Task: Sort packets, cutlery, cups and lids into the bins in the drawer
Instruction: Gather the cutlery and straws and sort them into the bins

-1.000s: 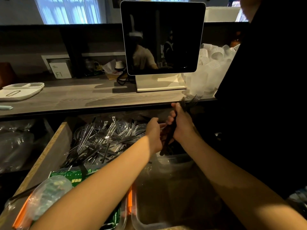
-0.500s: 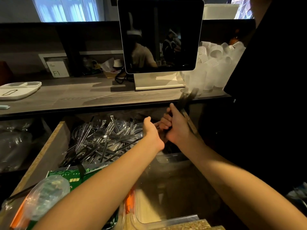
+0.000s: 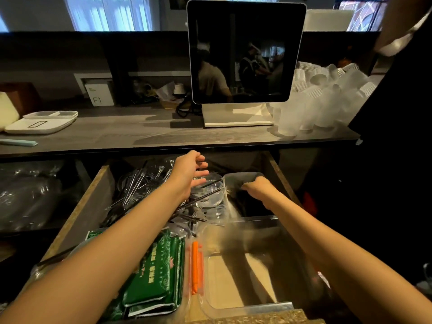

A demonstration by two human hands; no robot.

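Sorting looks partly done: cutlery (image 3: 149,190) and green packets (image 3: 154,279) lie inside the drawer (image 3: 79,211), cups (image 3: 327,101) wait above it; left hand (image 3: 189,174) fingers released, right hand (image 3: 257,187) unclear.

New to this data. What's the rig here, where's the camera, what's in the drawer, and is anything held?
There is no machine here: a person works with two bare hands. The single picture comes from a wide-angle camera on the person's head, looking forward and down.

Below a counter, an open drawer holds clear bins. The back left one holds a pile of wrapped cutlery, with green packets and orange sticks in front. The near right bin looks nearly bare.

The left hand hovers over the cutlery, fingers spread, holding nothing. The right hand reaches into the dark back right bin; its fingers are hidden, so its grip is unclear.

On the counter stand a dark screen and white cups.
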